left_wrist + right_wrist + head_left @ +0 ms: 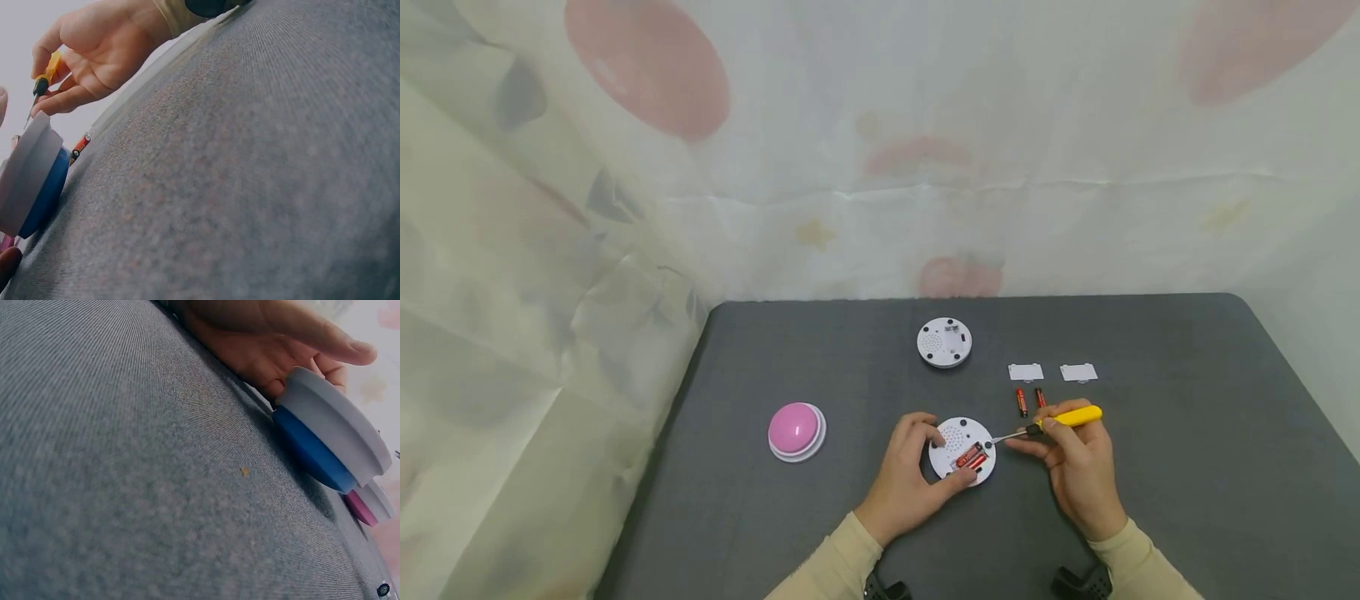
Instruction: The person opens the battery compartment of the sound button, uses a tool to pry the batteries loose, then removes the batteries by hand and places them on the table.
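My left hand (pixel 910 483) holds a round push button with a white base (pixel 955 429) by its rim, thumb at the near side and fingers at the left. The button lies base up, its blue dome (pixel 306 447) facing the table. Two red batteries (pixel 970 456) sit in the base's uncovered slot. In my right hand (pixel 1086 475) is a screwdriver (pixel 1078 415) with a yellow handle, pinched between thumb and fingers. Its metal tip meets the right edge of the base. The left wrist view shows the same screwdriver (pixel 41 84) above the tilted-looking button.
Beyond the right hand lie two loose red batteries, one left (pixel 1022 402) and one right (pixel 1040 397). Two white battery covers (pixel 1026 372) (pixel 1078 372) are behind them. Another overturned button (pixel 944 342) stands at the back; a pink-domed button (pixel 792 427) sits upright at left.
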Available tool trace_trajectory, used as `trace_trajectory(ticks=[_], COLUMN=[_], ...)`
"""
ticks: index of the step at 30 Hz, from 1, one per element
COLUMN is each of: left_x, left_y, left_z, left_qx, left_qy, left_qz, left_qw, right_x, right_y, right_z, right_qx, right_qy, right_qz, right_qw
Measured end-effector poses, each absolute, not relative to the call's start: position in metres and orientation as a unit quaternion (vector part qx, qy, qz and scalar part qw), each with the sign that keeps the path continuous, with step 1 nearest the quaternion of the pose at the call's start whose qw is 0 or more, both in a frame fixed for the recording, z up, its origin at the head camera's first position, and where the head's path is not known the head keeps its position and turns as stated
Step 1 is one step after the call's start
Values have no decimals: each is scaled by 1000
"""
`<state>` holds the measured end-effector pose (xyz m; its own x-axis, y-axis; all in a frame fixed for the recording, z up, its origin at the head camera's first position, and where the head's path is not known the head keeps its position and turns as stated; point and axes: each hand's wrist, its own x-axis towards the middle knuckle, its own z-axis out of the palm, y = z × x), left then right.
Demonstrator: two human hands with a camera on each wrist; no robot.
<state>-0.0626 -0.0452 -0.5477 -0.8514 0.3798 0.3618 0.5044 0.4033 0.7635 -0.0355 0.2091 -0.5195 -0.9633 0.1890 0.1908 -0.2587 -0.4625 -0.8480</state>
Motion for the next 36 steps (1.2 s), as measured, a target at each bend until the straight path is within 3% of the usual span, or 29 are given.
trace_trajectory(ticks=[7, 15, 19, 36], left_x=[-63, -62, -62, -63], left_y=[-48, -51, -50, -46], left_z=[-549, -548, -547, -545], left_qx=[-270, -355, -353, -340], left_qy=[-830, -812, -803, -799], left_qz=[-480, -452, -472, -488], left_qw=[81, 101, 92, 88], right_x=[-35, -33, -32, -31], right_y=[207, 201, 197, 193], right_z=[-518, -519, -519, -520], right_qx=[38, 144, 172, 172], right_qy=[-516, -516, -541, -615], right_qz=[844, 816, 788, 729], right_qw=[140, 217, 238, 248])
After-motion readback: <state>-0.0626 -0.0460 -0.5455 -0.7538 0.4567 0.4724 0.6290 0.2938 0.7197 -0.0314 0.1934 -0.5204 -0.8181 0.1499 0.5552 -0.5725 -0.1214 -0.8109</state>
